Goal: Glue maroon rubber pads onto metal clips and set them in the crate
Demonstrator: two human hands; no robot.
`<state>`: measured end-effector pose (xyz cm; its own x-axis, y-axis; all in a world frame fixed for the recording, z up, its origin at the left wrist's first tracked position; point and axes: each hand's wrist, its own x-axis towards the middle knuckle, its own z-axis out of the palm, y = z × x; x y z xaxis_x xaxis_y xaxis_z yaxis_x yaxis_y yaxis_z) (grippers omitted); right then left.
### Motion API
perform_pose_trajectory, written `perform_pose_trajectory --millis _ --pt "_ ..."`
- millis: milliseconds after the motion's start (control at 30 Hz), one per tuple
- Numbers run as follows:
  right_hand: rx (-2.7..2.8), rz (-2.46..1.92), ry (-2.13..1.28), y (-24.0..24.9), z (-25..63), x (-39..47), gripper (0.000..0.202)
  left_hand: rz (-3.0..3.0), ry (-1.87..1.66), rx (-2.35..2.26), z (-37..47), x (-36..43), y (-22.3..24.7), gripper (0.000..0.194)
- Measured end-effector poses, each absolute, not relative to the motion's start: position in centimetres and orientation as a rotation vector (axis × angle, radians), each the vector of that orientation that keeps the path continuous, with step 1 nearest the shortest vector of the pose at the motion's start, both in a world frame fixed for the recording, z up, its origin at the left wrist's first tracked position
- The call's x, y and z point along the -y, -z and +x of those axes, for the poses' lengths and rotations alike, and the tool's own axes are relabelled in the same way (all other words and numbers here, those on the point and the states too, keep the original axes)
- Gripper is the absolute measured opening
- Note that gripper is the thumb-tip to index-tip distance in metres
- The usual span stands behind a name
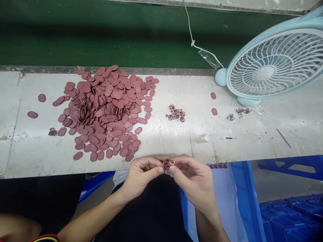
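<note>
Just past the front edge of the table, my two hands meet fingertip to fingertip. My left hand [140, 174] pinches a reddish-brown oval piece [165, 165] between thumb and fingers. My right hand [195, 179] is closed on a small shiny metal piece [172, 162], held against the oval piece. Fingers partly cover both parts, so I cannot tell whether they are joined. A large heap of matching oval pieces [111, 111] lies on the table beyond my left hand. Several small shiny pieces [176, 113] are clustered beyond my right hand.
A pale blue fan [264, 72] stands at the back right, its white cord [188, 20] running up. Near the front edge lie a translucent needle-tipped bottle [217, 138] and a thin rod [283, 137]. More shiny pieces [243, 111] sit below the fan. A blue crate [252, 198] stands below right.
</note>
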<state>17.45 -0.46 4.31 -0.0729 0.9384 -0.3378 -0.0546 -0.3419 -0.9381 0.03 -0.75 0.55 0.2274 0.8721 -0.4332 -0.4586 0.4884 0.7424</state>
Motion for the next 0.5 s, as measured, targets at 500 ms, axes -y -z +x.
perform_pose_trajectory --millis 500 --pt "0.783 -1.188 -1.623 -3.79 16.79 -0.09 0.005 0.609 -1.044 -0.907 0.79 0.95 -0.71 0.010"
